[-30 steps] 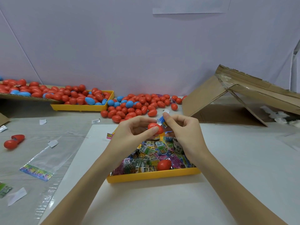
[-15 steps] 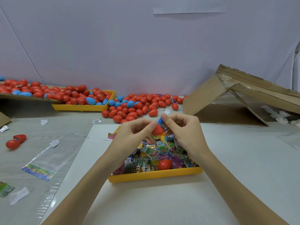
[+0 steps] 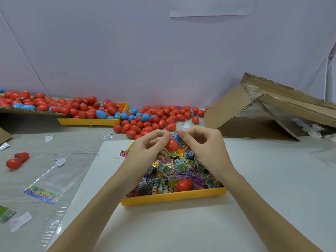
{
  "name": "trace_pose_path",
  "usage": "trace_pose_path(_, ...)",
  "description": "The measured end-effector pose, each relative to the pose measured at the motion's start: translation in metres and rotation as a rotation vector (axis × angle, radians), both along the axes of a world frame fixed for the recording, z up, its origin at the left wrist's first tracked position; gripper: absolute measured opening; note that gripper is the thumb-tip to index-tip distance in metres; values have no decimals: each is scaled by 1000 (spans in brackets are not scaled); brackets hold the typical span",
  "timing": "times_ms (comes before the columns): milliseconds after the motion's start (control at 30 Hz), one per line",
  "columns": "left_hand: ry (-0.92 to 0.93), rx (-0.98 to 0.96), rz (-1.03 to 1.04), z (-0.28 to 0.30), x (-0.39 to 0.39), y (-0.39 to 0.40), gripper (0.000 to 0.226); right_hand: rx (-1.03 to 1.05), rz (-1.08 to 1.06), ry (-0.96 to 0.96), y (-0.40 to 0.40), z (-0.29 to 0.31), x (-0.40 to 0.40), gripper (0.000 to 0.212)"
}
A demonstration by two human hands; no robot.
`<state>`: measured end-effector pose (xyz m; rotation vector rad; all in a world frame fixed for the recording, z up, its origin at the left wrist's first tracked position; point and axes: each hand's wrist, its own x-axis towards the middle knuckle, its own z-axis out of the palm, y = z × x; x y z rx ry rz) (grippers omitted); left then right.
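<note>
My left hand point(image 3: 145, 151) grips a red plastic egg half point(image 3: 171, 144) above the far end of a yellow tray point(image 3: 172, 197). My right hand point(image 3: 203, 150) pinches a small blue printed packet point(image 3: 178, 138) and holds it against the egg half's rim. The tray is full of several small colourful packets point(image 3: 169, 179), with one closed red egg point(image 3: 184, 185) lying among them near the front wall.
A pile of red and blue eggs point(image 3: 154, 119) lies at the back, beside a second yellow tray point(image 3: 91, 121) heaped with eggs. An opened cardboard box point(image 3: 263, 110) stands back right. An open red egg point(image 3: 17, 160) and clear bags point(image 3: 47, 184) lie left.
Both hands lifted slightly and the egg half tilted. The blue packet now sits at its rim instead of just above it.
</note>
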<state>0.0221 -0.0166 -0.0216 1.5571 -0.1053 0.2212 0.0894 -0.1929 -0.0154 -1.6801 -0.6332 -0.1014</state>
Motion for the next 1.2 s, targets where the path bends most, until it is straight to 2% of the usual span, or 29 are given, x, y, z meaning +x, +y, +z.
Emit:
trace_pose_path(233, -40, 96, 94, -6, 3, 0, 27, -33, 49, 18, 4, -2, -1, 28)
trace_pose_path(400, -58, 87, 140, -3, 3, 0, 25, 26, 30, 40, 2, -1, 1, 13)
trace_pose_path(667, -48, 78, 160, -1, 2, 0, 23, -25, 71, 36, 3, -1, -1, 21)
trace_pose_path(967, -107, 110, 236, -3, 3, 2, 24, -87, 52, -18, 1, -2, -2, 11)
trace_pose_path(1200, -148, 178, 263, -2, 2, 1, 24, -4, 114, 135, 0, 2, 0, 12)
